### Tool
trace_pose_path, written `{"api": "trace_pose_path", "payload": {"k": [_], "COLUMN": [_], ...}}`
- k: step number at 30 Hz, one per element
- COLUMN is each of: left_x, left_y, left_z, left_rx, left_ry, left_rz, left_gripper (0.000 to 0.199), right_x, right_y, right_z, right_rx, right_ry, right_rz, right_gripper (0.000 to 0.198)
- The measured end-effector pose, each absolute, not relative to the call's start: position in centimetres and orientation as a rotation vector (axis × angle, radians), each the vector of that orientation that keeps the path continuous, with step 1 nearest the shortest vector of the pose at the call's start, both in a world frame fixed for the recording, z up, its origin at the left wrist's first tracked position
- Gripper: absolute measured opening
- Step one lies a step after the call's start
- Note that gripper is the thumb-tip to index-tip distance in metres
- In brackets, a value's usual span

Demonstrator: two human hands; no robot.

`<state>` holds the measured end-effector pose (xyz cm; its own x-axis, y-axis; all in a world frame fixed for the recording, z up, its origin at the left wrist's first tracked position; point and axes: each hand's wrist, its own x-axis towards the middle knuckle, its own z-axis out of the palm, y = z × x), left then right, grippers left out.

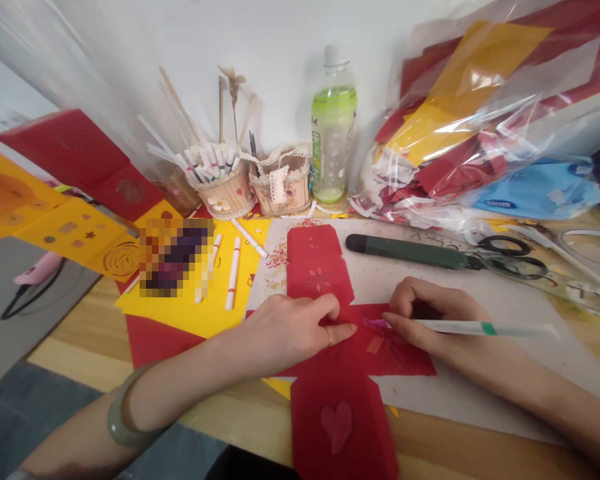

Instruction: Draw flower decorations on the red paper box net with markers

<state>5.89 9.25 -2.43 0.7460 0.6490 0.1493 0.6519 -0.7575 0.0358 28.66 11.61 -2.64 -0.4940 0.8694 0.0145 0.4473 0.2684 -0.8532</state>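
I observe the right hand (427,317) with its fingers in a narrow pinch on the pen (453,327), close to the purple tip. The pen's long axis runs nearly crosswise, tip left, tail right. The red card (350,363) lies beneath the tip, partly over the pale sheet (455,393). On its right flap, the orange patch (374,345) lies just nearside of the tip. The right hand is nearer the flap's outer edge. The left hand (293,327) rests over the card's centre, fingers part-bent; I cannot tell whether they pinch anything.
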Motion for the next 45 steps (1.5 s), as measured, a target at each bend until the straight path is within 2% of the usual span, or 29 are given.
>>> {"api": "trace_pose_path", "payload": {"k": [9, 21, 30, 34, 37, 41, 45], "left_x": [5.9, 6.0, 5.6, 5.5, 5.1, 4.2, 2.8], "left_y": [9.3, 9.2, 9.4, 9.2, 9.4, 10.0, 9.5], "left_z": [-2.0, -2.6, -1.9, -2.2, -2.1, -0.7, 1.4], "left_rx": [-2.947, -2.961, -2.905, -2.890, -2.868, -2.731, -2.413], "left_ry": [-1.104, -1.247, -0.990, -0.972, -0.990, -1.057, -1.355], "left_rz": [-0.203, -0.256, -0.206, -0.254, -0.459, -1.003, -1.444], "left_gripper": [0.042, 0.032, 0.040, 0.034, 0.032, 0.037, 0.042], "right_x": [28.5, 28.5, 28.5, 28.6, 28.9, 29.6, 30.3], "right_y": [11.5, 11.6, 11.4, 11.4, 11.5, 11.9, 12.3], "right_z": [-2.5, -2.4, -2.3, -1.7, -1.4, -1.3, -1.1], "right_rx": [-1.219, -1.238, -1.226, -1.265, -1.273, -1.313, -1.288], "right_ry": [-2.024, -2.011, -2.006, -1.873, -1.770, -1.595, -1.505], "right_rz": [1.140, 1.133, 1.153, 1.104, 1.023, 0.989, 0.937], "right_gripper": [0.024, 0.026, 0.026, 0.027, 0.029, 0.034, 0.032]}}
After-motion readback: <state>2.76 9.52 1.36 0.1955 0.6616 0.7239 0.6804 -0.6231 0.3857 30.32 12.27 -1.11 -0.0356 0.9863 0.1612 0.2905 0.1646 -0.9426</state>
